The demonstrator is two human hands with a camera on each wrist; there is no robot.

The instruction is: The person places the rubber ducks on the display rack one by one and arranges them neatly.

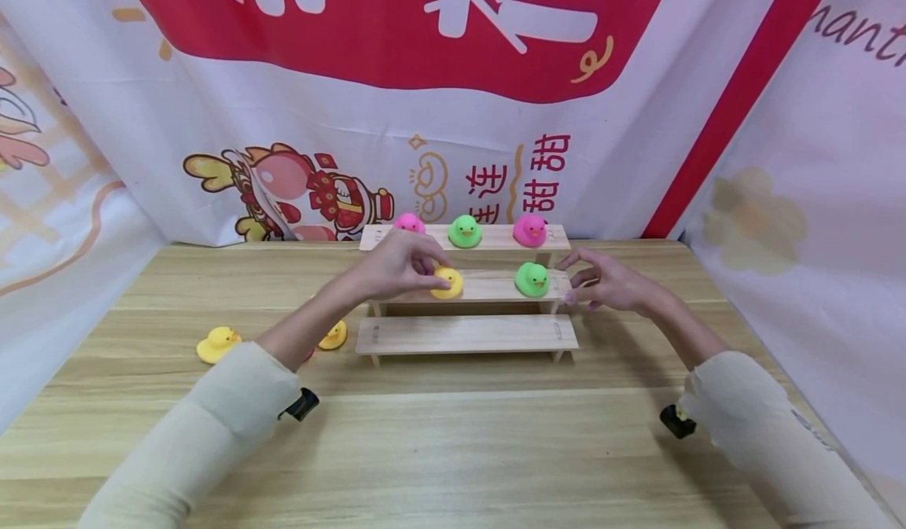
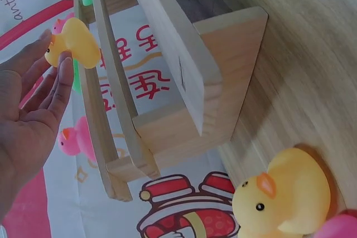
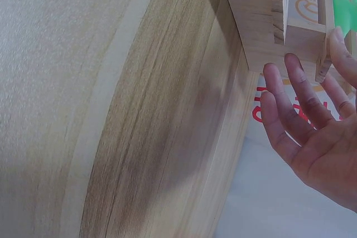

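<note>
A three-step wooden rack stands on the table. My left hand pinches a yellow rubber duck at the middle step, left of its centre; the left wrist view shows thumb and fingers around the duck. At the rack's right end my right hand has loosely bent fingers and holds nothing, its fingertips close to the middle step's end. A green duck sits on that step near this hand. Along the top step are a pink duck, a green duck and another pink duck.
Left of the rack, a yellow duck and another yellow duck lie on the wooden table. A pink thing, mostly cut off, lies beside one of them. Printed cloth hangs behind the rack.
</note>
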